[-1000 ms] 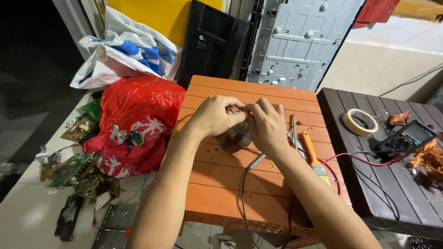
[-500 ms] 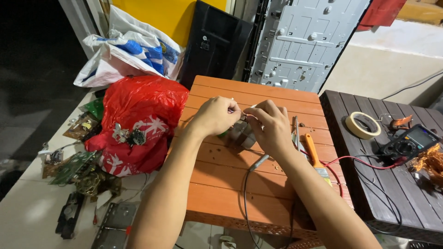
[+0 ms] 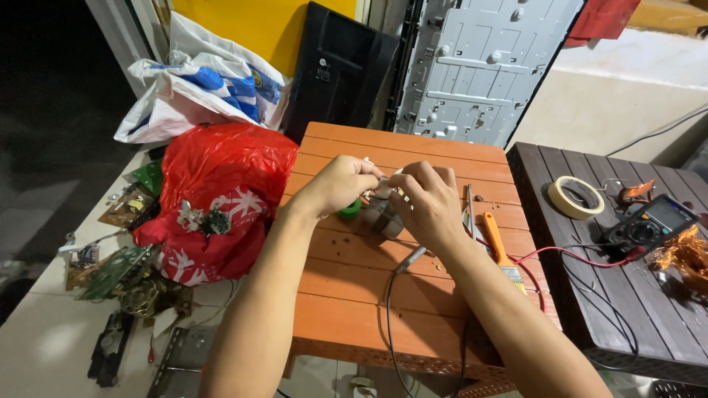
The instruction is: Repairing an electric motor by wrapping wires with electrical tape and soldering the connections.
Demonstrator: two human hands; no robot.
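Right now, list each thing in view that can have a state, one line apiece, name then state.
left hand: fingers pinched on the small part
right hand: fingers pinched on the same part
small part: held between both hands above the orange table
red bag: bulging, bunched closed
tape roll: lying flat
multimeter: lying face up, leads plugged in
brush: lying flat, unheld

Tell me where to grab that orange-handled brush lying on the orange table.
Take the brush by its orange handle, the end farther from you, coming down from above on its right side. It lies flat with bristles pointing toward you, and the right hand and metal tweezers crowd its left side, while its right is freer.
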